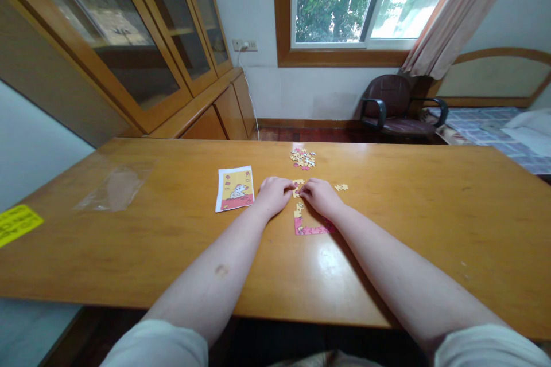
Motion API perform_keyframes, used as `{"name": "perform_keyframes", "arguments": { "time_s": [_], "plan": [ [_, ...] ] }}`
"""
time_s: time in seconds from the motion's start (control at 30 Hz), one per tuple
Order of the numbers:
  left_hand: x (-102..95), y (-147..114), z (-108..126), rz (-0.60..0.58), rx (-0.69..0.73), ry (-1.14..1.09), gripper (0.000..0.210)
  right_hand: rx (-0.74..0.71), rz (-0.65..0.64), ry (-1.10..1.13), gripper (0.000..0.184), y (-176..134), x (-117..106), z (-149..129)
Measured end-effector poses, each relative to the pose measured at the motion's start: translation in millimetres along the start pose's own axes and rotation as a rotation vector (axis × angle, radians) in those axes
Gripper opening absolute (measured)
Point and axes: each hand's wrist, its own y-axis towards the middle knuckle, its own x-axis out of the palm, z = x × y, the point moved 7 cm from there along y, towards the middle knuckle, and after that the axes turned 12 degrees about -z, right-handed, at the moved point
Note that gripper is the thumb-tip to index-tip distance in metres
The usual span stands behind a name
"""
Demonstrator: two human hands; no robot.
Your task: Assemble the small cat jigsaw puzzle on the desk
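Observation:
My left hand (275, 192) and my right hand (320, 195) meet over the middle of the table, fingers closed at either side of a few joined yellow and pink puzzle pieces (297, 190). Both hands grip at these pieces, which lie low on the tabletop; the fingertips partly hide them. Just nearer to me lies a joined corner of puzzle edge (310, 230), pink along the bottom and yellow up the left side. My right wrist covers its right end. A few yellow pieces (341, 187) lie beyond my right hand. Farther back sits a pile of loose puzzle pieces (303, 159).
A picture card (236, 189) with a white animal on yellow and pink lies left of my left hand. A clear plastic bag (116, 188) is farther left on the wooden table (413, 195), near a yellow label (19, 223). An armchair (391, 104) stands beyond the table.

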Motion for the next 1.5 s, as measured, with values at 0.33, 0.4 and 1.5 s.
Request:
{"name": "perform_keyframes", "arguments": {
  "time_s": [0.33, 0.4, 1.5],
  "plan": [
    [1.2, 0.1, -1.0, 0.020, -0.001, 0.008, 0.022, 0.000, 0.011, -0.074, 0.017, -1.9, 0.2, -5.0],
    [1.5, 0.5, -1.7, 0.025, 0.004, 0.007, 0.022, -0.009, 0.013, -0.106, 0.018, -3.0, -1.9, -7.2],
    [1.7, 0.9, -4.7, 0.008, 0.003, -0.011, 0.022, -0.190, -0.137, -0.308, 0.025, -16.9, -6.3, -30.8]
  ]
}}
